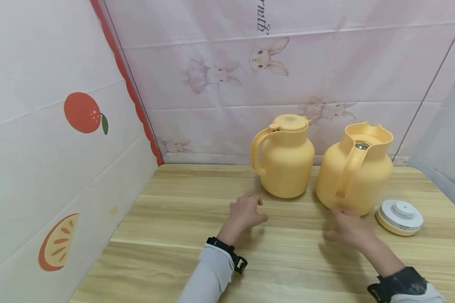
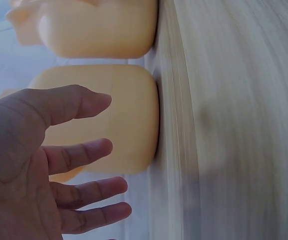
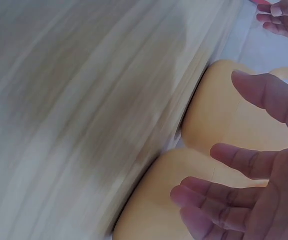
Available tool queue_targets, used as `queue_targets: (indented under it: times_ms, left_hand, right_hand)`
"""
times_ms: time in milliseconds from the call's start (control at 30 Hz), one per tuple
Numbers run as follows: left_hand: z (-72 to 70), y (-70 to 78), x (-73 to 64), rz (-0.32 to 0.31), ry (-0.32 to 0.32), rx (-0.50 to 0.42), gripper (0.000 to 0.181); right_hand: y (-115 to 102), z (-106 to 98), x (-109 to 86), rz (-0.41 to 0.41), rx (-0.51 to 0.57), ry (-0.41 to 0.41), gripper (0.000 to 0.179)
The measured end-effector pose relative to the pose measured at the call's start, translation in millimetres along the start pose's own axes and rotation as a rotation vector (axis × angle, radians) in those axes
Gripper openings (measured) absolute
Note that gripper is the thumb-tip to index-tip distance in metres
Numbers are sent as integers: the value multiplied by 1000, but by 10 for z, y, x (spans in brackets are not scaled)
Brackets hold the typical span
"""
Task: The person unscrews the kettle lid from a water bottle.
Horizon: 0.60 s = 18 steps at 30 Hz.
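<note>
"What is farthest left?"
"The left hand point(image 1: 246, 212), its grip spread, near the lidded yellow jug point(image 1: 287, 164), which stands upright on the worktop point(image 1: 174, 219)."
"And next?"
"The right hand point(image 1: 349, 228), its grip also spread, in front of the upright open-topped yellow jug point(image 1: 368, 183); whether they touch, one cannot tell."
"Farthest right?"
"A round white-and-yellow lid point(image 1: 400, 216), lying on the worktop just beside that jug, white side up."

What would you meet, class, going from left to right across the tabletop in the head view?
Bare left hand, lidded yellow rounded jug, open-topped yellow rounded jug, round white-and-yellow lid.
</note>
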<state>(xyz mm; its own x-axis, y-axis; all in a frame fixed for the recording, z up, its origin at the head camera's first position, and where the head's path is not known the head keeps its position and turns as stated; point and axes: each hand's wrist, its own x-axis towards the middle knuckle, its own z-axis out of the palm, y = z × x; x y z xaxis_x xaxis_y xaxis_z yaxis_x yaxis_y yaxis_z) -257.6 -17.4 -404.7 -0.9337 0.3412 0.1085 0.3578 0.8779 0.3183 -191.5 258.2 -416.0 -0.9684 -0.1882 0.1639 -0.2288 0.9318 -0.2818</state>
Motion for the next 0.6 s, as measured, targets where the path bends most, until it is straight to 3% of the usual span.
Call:
queue_targets:
  times_ms: [200, 367, 600]
  left_hand:
    - [-6, -79, -31, -3, -1, -13, 38]
    - [-75, -87, -78, -21, -28, -7, 39]
    - [-87, -118, -119, 0, -17, -12, 34]
  right_hand:
    - [-136, 36, 58, 5, 21, -50, 67]
    - [-238, 66, 95, 3, 53, -51, 69]
    - [-373, 107, 114, -12, 68, -34, 64]
